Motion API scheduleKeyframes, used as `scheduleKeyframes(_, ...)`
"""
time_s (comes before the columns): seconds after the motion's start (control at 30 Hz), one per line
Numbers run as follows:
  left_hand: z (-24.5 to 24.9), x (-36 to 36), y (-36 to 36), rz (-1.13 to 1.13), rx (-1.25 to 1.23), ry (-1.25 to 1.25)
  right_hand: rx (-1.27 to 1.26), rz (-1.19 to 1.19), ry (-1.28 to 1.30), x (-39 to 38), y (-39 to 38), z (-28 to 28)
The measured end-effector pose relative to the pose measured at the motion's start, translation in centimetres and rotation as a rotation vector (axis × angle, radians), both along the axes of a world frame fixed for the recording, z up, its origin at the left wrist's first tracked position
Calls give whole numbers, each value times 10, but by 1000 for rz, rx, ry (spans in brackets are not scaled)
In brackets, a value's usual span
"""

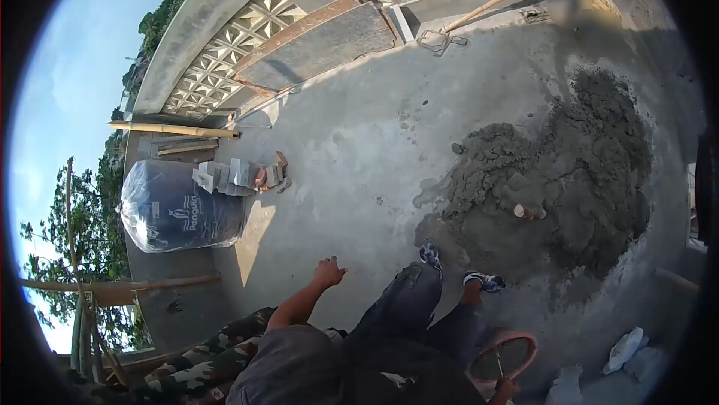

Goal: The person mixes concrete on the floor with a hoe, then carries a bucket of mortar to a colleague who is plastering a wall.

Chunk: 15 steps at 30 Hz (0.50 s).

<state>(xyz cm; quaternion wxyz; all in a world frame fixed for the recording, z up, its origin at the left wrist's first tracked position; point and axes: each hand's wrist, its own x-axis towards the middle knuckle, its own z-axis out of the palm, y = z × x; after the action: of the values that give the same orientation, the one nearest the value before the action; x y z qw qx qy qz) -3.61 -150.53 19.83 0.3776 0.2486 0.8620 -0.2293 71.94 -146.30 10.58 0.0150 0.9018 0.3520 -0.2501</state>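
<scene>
My left hand [328, 273] is held out over the bare concrete floor, its fingers loosely apart and nothing in them. At the bottom right, my right hand [505, 388] is closed on the handle of a bucket with a reddish rim [533, 346]. Ahead of the bucket and my shoes [490, 283] spreads a large heap of wet grey mortar [592, 173]. A short pale cylindrical object [529, 212] lies on the mortar.
A plastic-wrapped tank [183, 206] stands at the left beside stacked blocks [232, 174]. A board [322, 45] leans on the pierced wall. A long-handled tool [442, 41] lies beyond. Crumpled bags [625, 349] are at lower right, camouflage cloth [217, 349] at lower left.
</scene>
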Motion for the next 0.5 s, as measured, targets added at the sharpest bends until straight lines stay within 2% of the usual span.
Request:
scheduleKeyframes(0.03,-7,-24,-41,109,-73,-7,0,-98,89,-23,0,18)
scheduleKeyframes(0.1,-5,-57,-90,282,-50,-4,4,-290,257,-70,-3,48)
scheduleKeyframes(0.23,-23,-122,-155,452,25,-135,-31,-256,334,-166,-9,91)
scheduleKeyframes(0.3,-23,-162,-144,665,172,-183,-42,-181,375,-222,2,93)
scheduleKeyframes(0.33,-36,-192,-136,667,216,-220,-49,-127,392,-249,11,93)
scheduleKeyframes(0.4,-27,-244,-93,712,522,-147,-74,-4,428,-303,32,91)
scheduleKeyframes(0.43,-46,-277,-76,506,666,-22,-85,66,446,-333,45,88)
scheduleKeyframes(0.5,-5,-326,-15,539,916,-31,-104,232,468,-390,74,83)
